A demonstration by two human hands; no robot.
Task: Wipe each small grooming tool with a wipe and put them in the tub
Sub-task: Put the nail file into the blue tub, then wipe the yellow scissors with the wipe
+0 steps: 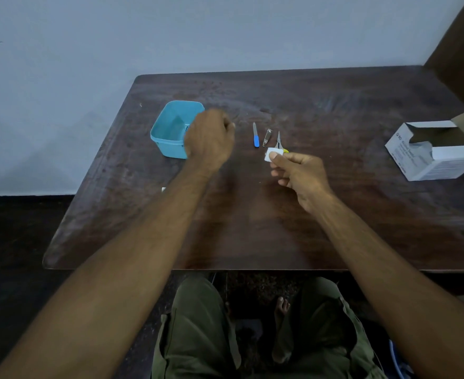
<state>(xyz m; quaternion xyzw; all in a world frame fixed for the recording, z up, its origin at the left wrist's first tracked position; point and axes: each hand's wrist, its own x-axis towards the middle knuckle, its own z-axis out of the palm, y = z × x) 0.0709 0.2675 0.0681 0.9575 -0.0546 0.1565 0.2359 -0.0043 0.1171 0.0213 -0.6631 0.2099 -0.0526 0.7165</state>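
Observation:
A light blue tub (170,127) stands on the dark wooden table (280,214), left of centre. My left hand (210,140) hovers at the tub's right rim with curled fingers; I see nothing in it. A nail file with a blue handle (255,134), a metal nail clipper (267,137) and small scissors with yellow handles (279,140) lie side by side in the middle. My right hand (296,173) pinches a small white wipe (271,154) just in front of the scissors, covering part of their handles.
An opened white cardboard box (433,151) sits at the table's right side. A brown wooden board (460,50) leans at the far right corner. The wall (170,31) runs behind the table. My legs show under the near edge.

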